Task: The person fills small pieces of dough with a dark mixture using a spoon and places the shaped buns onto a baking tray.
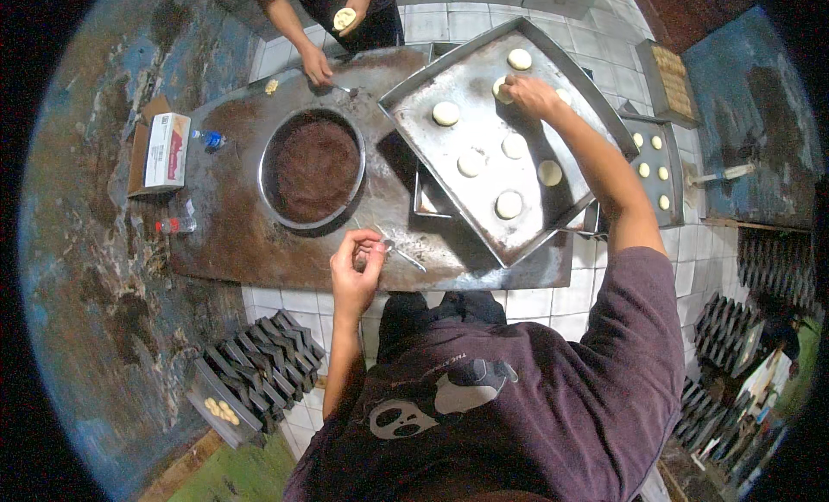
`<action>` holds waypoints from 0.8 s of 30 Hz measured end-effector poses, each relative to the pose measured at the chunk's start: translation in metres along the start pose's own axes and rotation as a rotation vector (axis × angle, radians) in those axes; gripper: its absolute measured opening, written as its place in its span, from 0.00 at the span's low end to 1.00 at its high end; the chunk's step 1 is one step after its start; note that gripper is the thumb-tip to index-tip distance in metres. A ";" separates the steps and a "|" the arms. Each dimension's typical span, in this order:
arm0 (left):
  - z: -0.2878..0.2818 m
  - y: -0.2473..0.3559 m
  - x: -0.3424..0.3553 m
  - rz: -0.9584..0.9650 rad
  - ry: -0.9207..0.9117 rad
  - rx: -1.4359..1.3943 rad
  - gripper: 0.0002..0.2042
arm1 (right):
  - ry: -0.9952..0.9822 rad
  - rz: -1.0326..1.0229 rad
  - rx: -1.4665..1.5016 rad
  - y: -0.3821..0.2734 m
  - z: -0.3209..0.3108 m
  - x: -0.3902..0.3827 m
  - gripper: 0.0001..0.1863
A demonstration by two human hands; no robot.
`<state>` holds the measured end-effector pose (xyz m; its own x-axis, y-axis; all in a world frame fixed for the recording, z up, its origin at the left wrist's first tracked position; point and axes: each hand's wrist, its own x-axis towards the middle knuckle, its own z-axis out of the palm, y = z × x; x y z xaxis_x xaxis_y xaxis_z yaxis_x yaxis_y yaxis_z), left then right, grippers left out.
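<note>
My right hand (535,96) reaches over a large metal tray (414,148), its fingers closed on a pale dough ball (501,90) at the tray's far part. Several more dough balls, such as a round one (446,113), lie spaced out on the tray. At the table's near edge my left hand (357,267) is raised with fingers curled and thumb against them; what they hold, if anything, is hidden. Right beside its fingertips is a metal spoon (408,257). A round metal bowl (263,178) of dark brown filling (313,169) stands just beyond.
Across the table (226,234) a co-worker's hand (317,66) holds a small utensil; the other hand has a piece of dough (344,19). A cardboard box (164,149) and plastic bottles stand left. Another tray of dough (663,143) lies right, and stacked dark metal racks (263,364) stand below.
</note>
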<state>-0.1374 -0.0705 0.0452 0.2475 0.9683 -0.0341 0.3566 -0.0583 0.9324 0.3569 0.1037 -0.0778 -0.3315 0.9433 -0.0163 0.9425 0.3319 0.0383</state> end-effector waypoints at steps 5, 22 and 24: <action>0.030 0.008 0.046 -0.004 -0.079 -0.383 0.16 | -0.463 0.278 0.785 0.014 -0.043 0.037 0.16; 0.063 0.031 0.135 -0.224 0.092 -0.933 0.30 | 0.764 0.661 1.453 -0.327 -0.142 0.003 0.13; 0.021 0.030 0.134 -0.234 -0.289 -1.293 0.34 | 0.754 0.599 1.642 -0.333 -0.146 0.015 0.14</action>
<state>-0.0742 0.0522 0.0608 0.5348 0.8292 -0.1625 -0.6440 0.5245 0.5569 0.0318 0.0077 0.0555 0.4881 0.8722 0.0324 -0.1230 0.1054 -0.9868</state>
